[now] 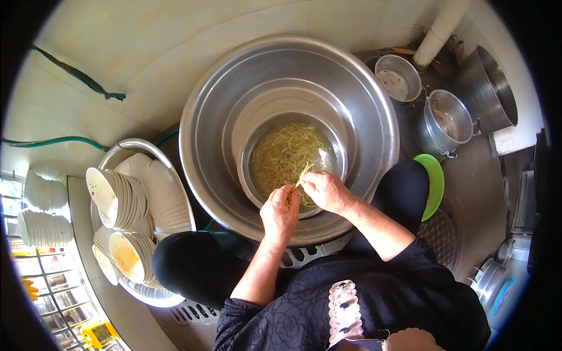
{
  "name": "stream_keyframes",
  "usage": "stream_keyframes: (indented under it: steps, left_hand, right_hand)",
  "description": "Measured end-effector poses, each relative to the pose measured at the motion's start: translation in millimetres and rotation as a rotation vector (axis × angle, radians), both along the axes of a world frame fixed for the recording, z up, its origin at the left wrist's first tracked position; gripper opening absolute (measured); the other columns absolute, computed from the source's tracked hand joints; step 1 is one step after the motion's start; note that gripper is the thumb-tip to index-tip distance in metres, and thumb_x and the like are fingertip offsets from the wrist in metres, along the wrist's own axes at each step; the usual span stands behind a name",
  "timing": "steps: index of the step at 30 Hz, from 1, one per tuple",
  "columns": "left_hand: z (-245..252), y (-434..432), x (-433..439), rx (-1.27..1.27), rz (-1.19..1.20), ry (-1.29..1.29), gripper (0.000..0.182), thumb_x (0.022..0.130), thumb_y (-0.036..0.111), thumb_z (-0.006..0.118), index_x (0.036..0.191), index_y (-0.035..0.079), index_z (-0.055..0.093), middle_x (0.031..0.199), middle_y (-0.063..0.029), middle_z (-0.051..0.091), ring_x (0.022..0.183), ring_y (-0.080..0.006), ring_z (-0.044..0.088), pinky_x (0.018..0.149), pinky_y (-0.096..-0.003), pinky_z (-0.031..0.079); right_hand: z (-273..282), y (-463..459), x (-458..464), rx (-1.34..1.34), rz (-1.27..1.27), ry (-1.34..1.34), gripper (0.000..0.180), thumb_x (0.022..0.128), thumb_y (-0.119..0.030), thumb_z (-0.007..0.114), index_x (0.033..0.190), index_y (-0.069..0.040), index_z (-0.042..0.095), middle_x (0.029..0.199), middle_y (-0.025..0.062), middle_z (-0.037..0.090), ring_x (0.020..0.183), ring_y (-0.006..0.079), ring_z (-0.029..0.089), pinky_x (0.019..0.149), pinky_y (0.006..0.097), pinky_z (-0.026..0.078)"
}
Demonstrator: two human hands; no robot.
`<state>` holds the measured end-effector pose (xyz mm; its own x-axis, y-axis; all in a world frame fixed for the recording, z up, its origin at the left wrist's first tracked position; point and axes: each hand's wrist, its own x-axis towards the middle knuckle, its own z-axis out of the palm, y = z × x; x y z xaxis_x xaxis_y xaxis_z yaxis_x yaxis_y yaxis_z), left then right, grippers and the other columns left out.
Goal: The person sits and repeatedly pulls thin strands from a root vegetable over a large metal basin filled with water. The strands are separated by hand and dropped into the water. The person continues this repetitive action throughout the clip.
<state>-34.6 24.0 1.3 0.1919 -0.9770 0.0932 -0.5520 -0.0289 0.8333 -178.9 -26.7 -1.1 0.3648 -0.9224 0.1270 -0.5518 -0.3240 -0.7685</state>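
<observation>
My left hand [280, 215] is closed around a small bunch of thin pale-green vegetable strands [303, 173], which rises between both hands. The fingertips of my right hand [328, 190] pinch the same bunch from the other side. Both hands are above the near side of a metal bowl [338, 145], where many more such strands [281, 151] lie loose in shallow water. This bowl stands inside a much larger, wide-rimmed metal basin [210, 109]. Whether the strands are sprouts or split stems I cannot tell.
An oval metal tub [186, 206] at the left holds stacks of soiled white bowls [131, 252] and plates [169, 193]. Metal pots [459, 127] stand on the floor at the right. Beside my right knee is a green plastic rim [434, 184]. A green hose [57, 141] crosses the left wall.
</observation>
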Motion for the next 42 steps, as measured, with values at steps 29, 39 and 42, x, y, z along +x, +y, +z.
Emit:
stream_keyframes:
  steps: [29,39,42]
  left_hand:
    - [10.9,8.8,3.0,0.402,-0.066,0.76,0.019,0.089,0.018,0.061,0.092,-0.001,0.062,0.064,0.0002,0.054,0.055,-0.0071,0.047,0.052,-0.0217,0.04]
    - [15.9,3.2,10.8,0.436,0.0,1.139,0.019,0.086,0.019,0.063,0.086,0.0,0.058,0.061,-0.0016,0.051,0.051,-0.0103,0.046,0.047,-0.0226,0.037]
    - [15.4,5.3,9.0,0.428,-0.016,0.944,0.019,0.088,0.019,0.062,0.09,0.0,0.061,0.063,-0.0004,0.054,0.054,-0.0081,0.047,0.05,-0.0214,0.039]
  right_hand:
    - [4.1,-5.3,-8.5,-0.215,0.028,0.088,0.007,0.08,-0.006,0.059,0.073,-0.004,0.059,0.064,0.0076,0.058,0.068,0.0256,0.062,0.065,0.036,0.05]
    - [17.9,-9.0,-19.6,0.562,0.039,-0.466,0.024,0.089,-0.02,0.063,0.105,-0.001,0.065,0.094,0.0115,0.069,0.086,0.0152,0.065,0.078,0.0269,0.052]
    - [23.1,-5.0,-10.7,0.511,0.047,-0.407,0.019,0.089,-0.017,0.061,0.099,-0.001,0.065,0.088,0.0107,0.069,0.082,0.0171,0.066,0.073,0.0284,0.052]
